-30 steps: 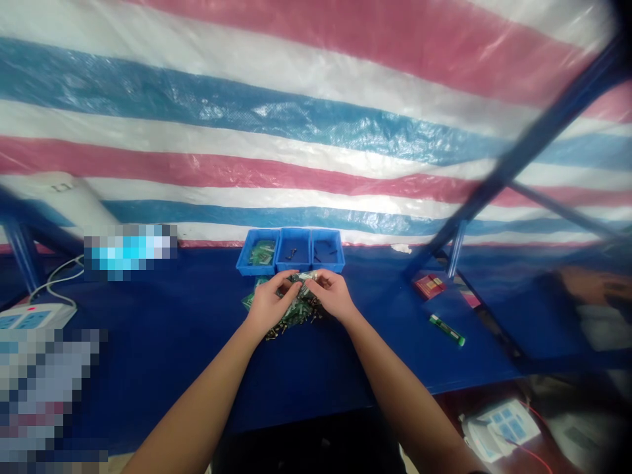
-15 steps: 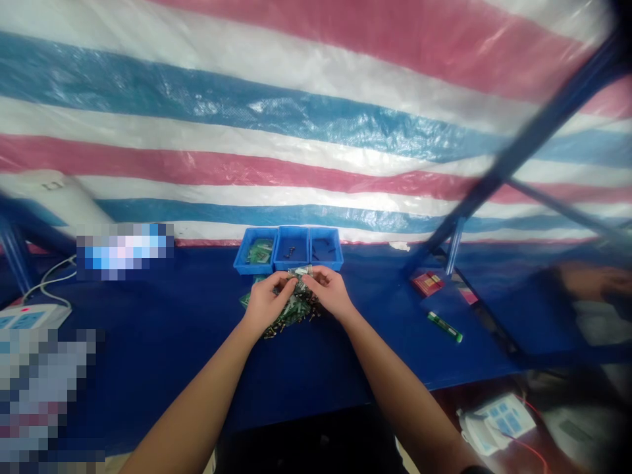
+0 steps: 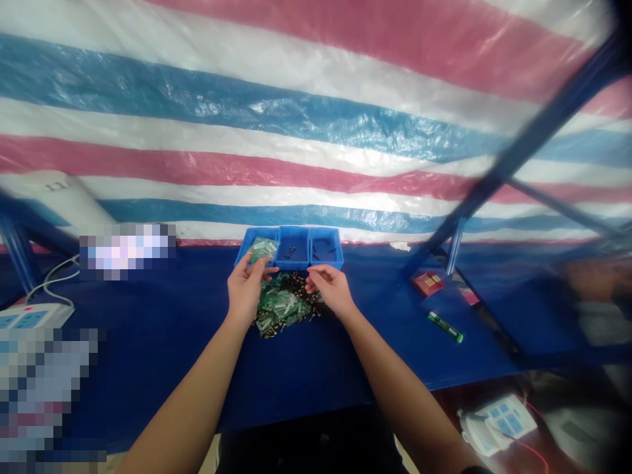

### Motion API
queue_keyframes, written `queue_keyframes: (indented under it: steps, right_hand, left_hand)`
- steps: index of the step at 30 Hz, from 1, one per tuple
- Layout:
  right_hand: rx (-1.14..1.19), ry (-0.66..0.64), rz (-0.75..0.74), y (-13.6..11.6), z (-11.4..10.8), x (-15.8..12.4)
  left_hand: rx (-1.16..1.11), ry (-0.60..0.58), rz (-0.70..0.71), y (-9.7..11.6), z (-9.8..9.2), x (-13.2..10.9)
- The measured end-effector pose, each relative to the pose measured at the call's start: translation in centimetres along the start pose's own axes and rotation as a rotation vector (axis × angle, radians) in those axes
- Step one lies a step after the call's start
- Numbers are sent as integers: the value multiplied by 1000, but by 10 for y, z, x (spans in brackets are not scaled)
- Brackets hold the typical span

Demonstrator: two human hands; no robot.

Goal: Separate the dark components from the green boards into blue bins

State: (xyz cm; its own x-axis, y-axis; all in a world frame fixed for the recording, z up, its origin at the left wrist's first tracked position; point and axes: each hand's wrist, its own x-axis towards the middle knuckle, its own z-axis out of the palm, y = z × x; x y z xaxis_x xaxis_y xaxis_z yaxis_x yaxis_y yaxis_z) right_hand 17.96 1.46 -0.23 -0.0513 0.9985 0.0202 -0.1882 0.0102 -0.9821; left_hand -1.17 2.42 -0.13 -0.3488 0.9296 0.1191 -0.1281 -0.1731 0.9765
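Note:
My left hand (image 3: 245, 286) is at the front edge of the left blue bin (image 3: 240, 255), its fingers apart. Inside that bin lie green and pale flat pieces (image 3: 263, 249), close to the fingertips. My right hand (image 3: 330, 288) is pinched closed in front of the right blue bin (image 3: 326, 266); anything between its fingertips is too small to make out. Between and below my hands spreads a pile of green and silvery flat pieces (image 3: 281, 306), mixed with small screws (image 3: 296, 283). The middle blue bin (image 3: 292, 264) contains a few small screws (image 3: 290, 251).
The bins stand in a row on a blue tabletop (image 3: 172, 349) before a striped plastic sheet (image 3: 296, 131). To the right lie a red box (image 3: 428, 283) and a green tube (image 3: 445, 327). A blue metal frame (image 3: 494, 178) rises there. A white power strip (image 3: 37, 316) is left.
Both hands were together over the pile, holding a pale, shiny piece. They have parted: the left has moved up-left to the left bin and opened, while the right stays near the pile.

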Motion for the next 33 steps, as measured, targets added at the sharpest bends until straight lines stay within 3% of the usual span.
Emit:
queue_keyframes:
  steps: [4,8,13,17,22,33]
  right_hand:
    - [25,8,-7,-1,0,-1]
    - [53,3,-14,1,0,0]
    - [77,15,-27,4,-2,3]
    - [71,-6,-37,2,0,1]
    - [-3,-50,-122,-1,3,-4]
    - [-209,-139,-251,-6,6,-13]
  left_hand:
    - [-133,-21,-2,2,-4,6]
    - [89,-64,125,3,-3,-1]
    - [540,-237,289,5,0,-17]
    - [576,-430,438,6,5,-27]
    - [516,-663,513,6,12,-33]
    - [566,-731,537,8,14,-37]
